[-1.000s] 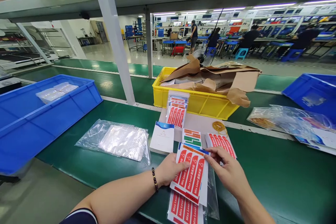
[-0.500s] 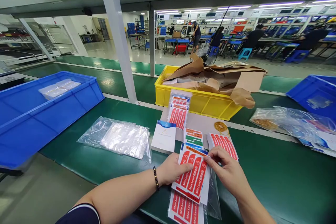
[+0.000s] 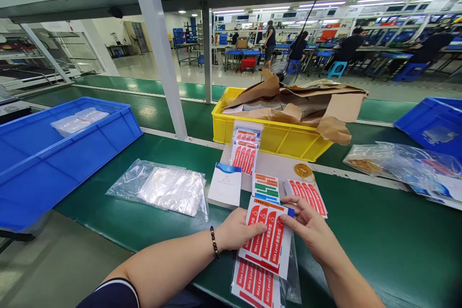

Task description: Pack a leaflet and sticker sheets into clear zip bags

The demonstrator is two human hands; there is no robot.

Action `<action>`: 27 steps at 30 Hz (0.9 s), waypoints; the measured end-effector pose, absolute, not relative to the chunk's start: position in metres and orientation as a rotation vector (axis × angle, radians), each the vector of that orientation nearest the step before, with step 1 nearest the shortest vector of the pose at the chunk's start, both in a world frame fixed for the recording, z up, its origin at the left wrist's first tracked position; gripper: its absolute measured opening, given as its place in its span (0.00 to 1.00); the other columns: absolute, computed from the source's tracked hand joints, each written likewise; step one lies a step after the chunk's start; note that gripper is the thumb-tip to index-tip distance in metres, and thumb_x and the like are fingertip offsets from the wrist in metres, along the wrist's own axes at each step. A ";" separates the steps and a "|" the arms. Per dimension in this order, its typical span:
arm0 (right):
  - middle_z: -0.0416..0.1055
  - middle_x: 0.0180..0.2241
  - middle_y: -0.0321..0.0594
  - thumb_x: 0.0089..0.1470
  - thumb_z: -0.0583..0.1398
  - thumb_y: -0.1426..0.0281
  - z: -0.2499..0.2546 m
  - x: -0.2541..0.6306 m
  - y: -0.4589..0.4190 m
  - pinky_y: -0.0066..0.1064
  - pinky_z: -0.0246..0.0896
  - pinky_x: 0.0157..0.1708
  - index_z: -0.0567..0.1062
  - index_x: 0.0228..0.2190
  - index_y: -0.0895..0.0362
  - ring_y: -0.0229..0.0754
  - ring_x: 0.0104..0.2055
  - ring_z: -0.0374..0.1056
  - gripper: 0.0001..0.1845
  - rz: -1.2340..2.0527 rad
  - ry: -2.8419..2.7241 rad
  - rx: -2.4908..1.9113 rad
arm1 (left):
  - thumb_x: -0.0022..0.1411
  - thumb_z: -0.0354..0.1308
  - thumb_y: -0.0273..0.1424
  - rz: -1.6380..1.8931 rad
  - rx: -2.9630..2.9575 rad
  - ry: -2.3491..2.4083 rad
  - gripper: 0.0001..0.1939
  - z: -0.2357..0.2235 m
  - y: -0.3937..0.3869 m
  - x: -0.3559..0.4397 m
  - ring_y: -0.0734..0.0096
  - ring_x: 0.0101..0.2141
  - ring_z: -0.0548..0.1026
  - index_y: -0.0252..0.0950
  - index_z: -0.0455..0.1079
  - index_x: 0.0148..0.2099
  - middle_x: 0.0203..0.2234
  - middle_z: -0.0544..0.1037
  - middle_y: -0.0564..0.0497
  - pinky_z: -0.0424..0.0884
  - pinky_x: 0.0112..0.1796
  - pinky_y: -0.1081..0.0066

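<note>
Sheets look light, smooth and easy to bend; I think edges are safest for holding. Above the bench, my left hand has its grip closed on their left side; my right hand pinches the upper right corner. Compared with earlier, more blue corner shows there.

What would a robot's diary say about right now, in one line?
left hand: holding red-and-white label sheets | right hand: fingers on their edge | nearby: white booklets, yellow crate
</note>
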State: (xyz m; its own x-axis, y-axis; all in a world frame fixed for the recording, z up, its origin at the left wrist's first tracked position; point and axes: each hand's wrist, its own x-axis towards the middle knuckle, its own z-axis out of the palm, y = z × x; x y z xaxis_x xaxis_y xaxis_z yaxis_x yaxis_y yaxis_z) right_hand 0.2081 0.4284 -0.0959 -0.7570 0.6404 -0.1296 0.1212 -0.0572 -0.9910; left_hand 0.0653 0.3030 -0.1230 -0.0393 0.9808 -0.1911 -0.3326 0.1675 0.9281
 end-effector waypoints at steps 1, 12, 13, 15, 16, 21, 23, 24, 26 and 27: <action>0.70 0.30 0.40 0.41 0.63 0.62 -0.096 0.209 0.430 0.32 0.65 0.30 0.67 0.34 0.55 0.41 0.31 0.68 0.18 1.970 -1.824 -0.825 | 0.48 0.58 0.43 1.251 0.841 1.124 0.25 -0.120 0.303 0.064 0.63 0.34 0.73 0.30 0.69 0.44 0.36 0.74 0.43 0.67 0.36 0.64; 0.73 0.28 0.34 0.34 0.67 0.69 -0.098 0.222 0.482 0.23 0.66 0.19 0.71 0.28 0.56 0.34 0.23 0.68 0.15 1.608 -1.006 -0.850 | 0.39 0.64 0.42 1.168 0.810 0.635 0.18 -0.110 0.293 0.034 0.79 0.15 0.61 0.31 0.67 0.25 0.13 0.64 0.55 0.57 0.18 0.76; 0.73 0.28 0.35 0.34 0.67 0.70 -0.099 0.220 0.481 0.23 0.66 0.19 0.71 0.28 0.56 0.34 0.23 0.68 0.15 1.610 -1.014 -0.855 | 0.43 0.62 0.40 1.167 0.879 0.750 0.16 -0.111 0.296 0.034 0.80 0.16 0.61 0.31 0.67 0.26 0.14 0.65 0.54 0.57 0.19 0.76; 0.73 0.27 0.35 0.34 0.67 0.69 -0.102 0.216 0.477 0.23 0.66 0.19 0.71 0.28 0.56 0.34 0.23 0.68 0.14 1.608 -1.032 -0.867 | 0.50 0.57 0.36 1.091 1.150 1.075 0.11 -0.114 0.301 0.037 0.79 0.20 0.63 0.31 0.69 0.29 0.19 0.69 0.53 0.60 0.24 0.75; 0.73 0.27 0.35 0.34 0.67 0.69 -0.103 0.213 0.474 0.24 0.67 0.19 0.71 0.28 0.57 0.35 0.23 0.68 0.15 1.608 -1.040 -0.874 | 0.53 0.54 0.33 1.020 1.333 1.228 0.09 -0.115 0.304 0.038 0.78 0.23 0.64 0.32 0.70 0.29 0.22 0.70 0.52 0.61 0.27 0.75; 0.73 0.26 0.35 0.33 0.68 0.67 -0.106 0.203 0.460 0.26 0.67 0.19 0.71 0.31 0.56 0.36 0.21 0.68 0.18 1.687 -1.113 -0.900 | 0.57 0.49 0.29 0.847 1.885 1.422 0.09 -0.115 0.308 0.044 0.73 0.32 0.67 0.33 0.70 0.33 0.29 0.72 0.50 0.62 0.36 0.74; 0.72 0.24 0.34 0.34 0.67 0.67 -0.105 0.204 0.457 0.26 0.67 0.19 0.70 0.33 0.55 0.36 0.21 0.68 0.19 1.742 -1.179 -0.911 | 0.57 0.50 0.29 0.959 1.820 1.402 0.09 -0.113 0.307 0.043 0.72 0.34 0.67 0.34 0.70 0.33 0.30 0.71 0.49 0.63 0.38 0.74; 0.72 0.24 0.33 0.35 0.67 0.67 -0.105 0.205 0.457 0.26 0.67 0.20 0.70 0.33 0.55 0.36 0.22 0.68 0.20 1.760 -1.217 -0.918 | 0.56 0.51 0.29 1.028 1.750 1.399 0.08 -0.112 0.307 0.043 0.72 0.34 0.68 0.34 0.71 0.32 0.30 0.71 0.50 0.63 0.38 0.74; 0.72 0.23 0.33 0.36 0.67 0.67 -0.103 0.209 0.459 0.28 0.67 0.21 0.70 0.34 0.55 0.36 0.22 0.68 0.20 1.762 -1.295 -0.943 | 0.54 0.53 0.29 1.156 1.581 1.414 0.06 -0.110 0.307 0.042 0.72 0.34 0.68 0.34 0.71 0.30 0.30 0.69 0.50 0.63 0.38 0.74; 0.72 0.23 0.34 0.36 0.67 0.66 -0.103 0.210 0.460 0.28 0.67 0.21 0.69 0.34 0.55 0.36 0.22 0.68 0.20 1.751 -1.337 -0.955 | 0.52 0.55 0.29 1.202 1.506 1.428 0.05 -0.110 0.308 0.041 0.73 0.33 0.68 0.33 0.71 0.30 0.30 0.69 0.50 0.64 0.38 0.74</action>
